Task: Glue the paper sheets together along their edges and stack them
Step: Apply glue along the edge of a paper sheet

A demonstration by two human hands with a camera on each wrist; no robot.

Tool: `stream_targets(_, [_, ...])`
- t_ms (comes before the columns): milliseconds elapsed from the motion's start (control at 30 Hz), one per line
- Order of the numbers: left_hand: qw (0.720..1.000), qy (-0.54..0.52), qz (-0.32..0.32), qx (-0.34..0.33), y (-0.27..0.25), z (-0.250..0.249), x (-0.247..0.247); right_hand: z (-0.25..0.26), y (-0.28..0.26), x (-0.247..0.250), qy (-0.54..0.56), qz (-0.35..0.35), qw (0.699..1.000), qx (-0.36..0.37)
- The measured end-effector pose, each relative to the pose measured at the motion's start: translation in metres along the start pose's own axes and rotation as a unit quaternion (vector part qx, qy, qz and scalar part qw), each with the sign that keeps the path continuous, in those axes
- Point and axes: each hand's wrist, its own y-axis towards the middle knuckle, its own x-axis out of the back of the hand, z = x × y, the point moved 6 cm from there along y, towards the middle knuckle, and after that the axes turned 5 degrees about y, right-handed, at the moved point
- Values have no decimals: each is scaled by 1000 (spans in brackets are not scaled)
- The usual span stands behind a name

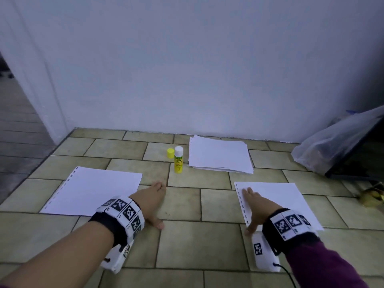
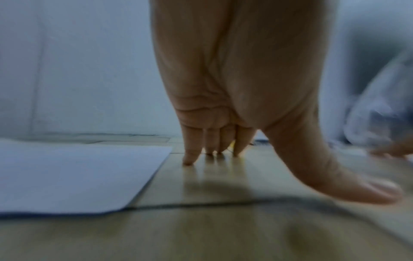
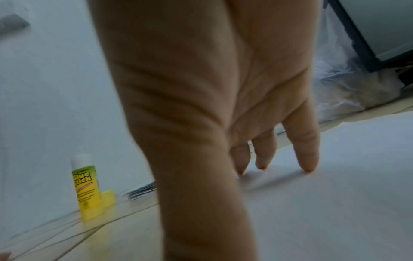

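Two single white punched sheets lie flat on the tiled floor: one at the left, one at the right. My left hand rests open on the bare tiles just right of the left sheet, fingertips down. Flat on the right sheet's punched left edge lies my right hand, its straight fingertips touching the paper. An uncapped yellow glue stick stands upright between the sheets, farther back, its yellow cap beside it. A stack of white sheets lies behind.
A white wall closes the far side. At the right, a clear plastic bag leans against a dark-framed object. Something yellowish lies on the floor near the right sheet. A doorway opens at far left.
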Motion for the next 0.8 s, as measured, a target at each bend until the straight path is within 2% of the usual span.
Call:
stream_targets(67, [995,-83,-52,0,-7,16,12,-1,-2,1,1,-10,1000,10])
stream_targets(133, [985,-135,-93,58,-16,47,20,-3,-5,3,5,-21,1000,16])
stream_targets(233, [977,-43,-42,203,-31,88,9,-3,-7,4,17,-27,999,19])
stream_targets(300, [969,-19,-17,245,-39,99,1,-2,-9,5,29,-34,999,18])
stream_targets(367, [971,15,-9,237,-41,104,-4,-2,-10,6,48,-49,998,6])
stream_targets(500, [969,67,-40,236,-46,101,16,-6,-8,7,78,-68,995,-7])
stream_targets(633, [960,-16,-100,261,-48,101,34,-6,-7,7,85,-67,994,11])
stream_targets(667, [964,10,-86,251,-46,99,34,-7,-7,7,93,-66,993,13])
stream_targets(700, [972,44,-95,212,-43,94,33,-7,-7,8,103,-66,992,15])
stream_targets(800, [980,39,-98,169,-43,55,40,-8,-5,14,133,-90,987,16])
